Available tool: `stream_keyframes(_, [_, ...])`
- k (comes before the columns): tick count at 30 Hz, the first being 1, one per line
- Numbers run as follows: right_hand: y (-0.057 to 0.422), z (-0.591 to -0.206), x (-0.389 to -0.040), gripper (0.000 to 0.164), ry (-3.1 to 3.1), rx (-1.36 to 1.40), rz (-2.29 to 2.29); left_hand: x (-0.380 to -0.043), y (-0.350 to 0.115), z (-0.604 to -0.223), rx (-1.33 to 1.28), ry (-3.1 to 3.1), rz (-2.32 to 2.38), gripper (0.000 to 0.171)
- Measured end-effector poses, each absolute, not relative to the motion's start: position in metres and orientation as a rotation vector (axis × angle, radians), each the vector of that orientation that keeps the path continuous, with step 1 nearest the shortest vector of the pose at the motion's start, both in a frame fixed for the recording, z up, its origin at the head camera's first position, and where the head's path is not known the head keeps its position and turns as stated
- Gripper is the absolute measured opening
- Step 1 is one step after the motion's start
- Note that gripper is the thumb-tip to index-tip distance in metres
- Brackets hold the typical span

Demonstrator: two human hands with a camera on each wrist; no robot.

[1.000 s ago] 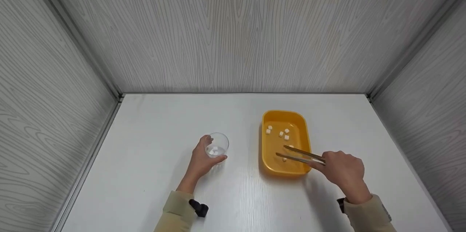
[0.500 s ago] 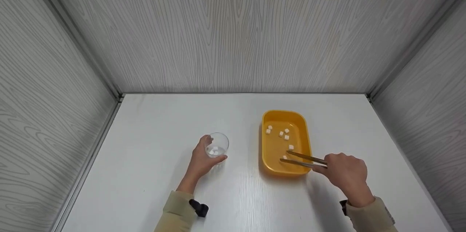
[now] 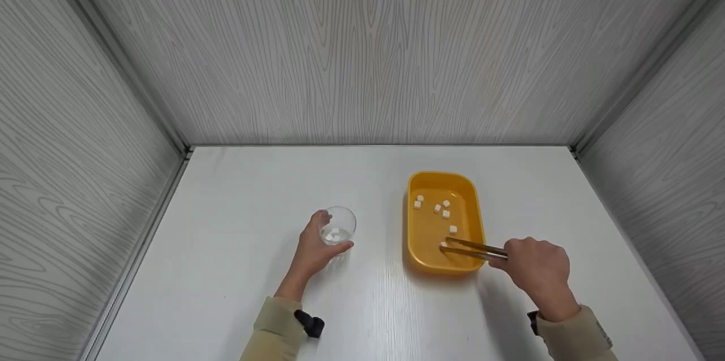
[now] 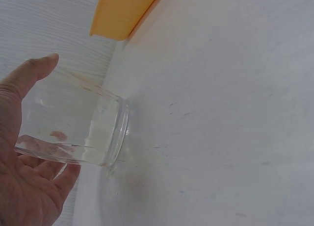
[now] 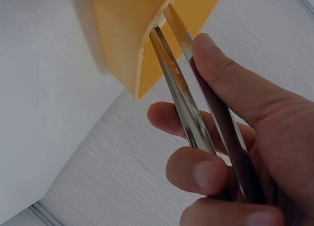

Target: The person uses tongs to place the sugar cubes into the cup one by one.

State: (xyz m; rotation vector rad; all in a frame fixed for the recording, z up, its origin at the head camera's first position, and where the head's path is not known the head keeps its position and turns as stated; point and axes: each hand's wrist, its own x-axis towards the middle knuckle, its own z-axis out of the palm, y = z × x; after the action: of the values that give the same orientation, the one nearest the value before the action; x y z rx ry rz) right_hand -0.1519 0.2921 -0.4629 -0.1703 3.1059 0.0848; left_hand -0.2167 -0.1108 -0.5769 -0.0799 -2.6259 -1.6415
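My left hand (image 3: pixel 312 247) grips a clear glass cup (image 3: pixel 341 219) with thumb and fingers around its side. A few small white cubes (image 3: pixel 335 231) lie at the bottom of that cup. With my right hand (image 3: pixel 537 266) I hold metal tweezers (image 5: pixel 184 96), the thumb on one arm and fingers on the other. Their tips reach into a yellow tray (image 3: pixel 415 236), beside a white cube (image 3: pixel 443 245) near its front end. Whether both tips touch this cube cannot be made out. Another white cube (image 3: pixel 453 229) lies just behind the tips.
Several more white cubes (image 3: pixel 438 208) lie toward the back of the tray. Cup and tray stand apart on a white table (image 3: pixel 379 304). Grey wood-grain panels (image 3: pixel 362 55) rise behind the table and at both sides.
The tweezers have shifted slightly right and toward the tray's front, and their tips have drawn closer together around the front cube. My left hand and the cup have stayed still.
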Motion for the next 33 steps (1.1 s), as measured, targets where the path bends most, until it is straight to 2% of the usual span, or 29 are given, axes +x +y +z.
stream_keyframes(19, [0.293,-0.465,-0.153,0.033,3.076,-0.146,0.003,-0.217,-0.111,-0.576,-0.076,-2.633,-1.638,0.098])
stream_keyframes(33, [0.300,-0.478,-0.159,0.035,3.158,-0.115,-0.127,-0.218,-0.112,-0.578,-0.090,-2.633,-1.641,0.098])
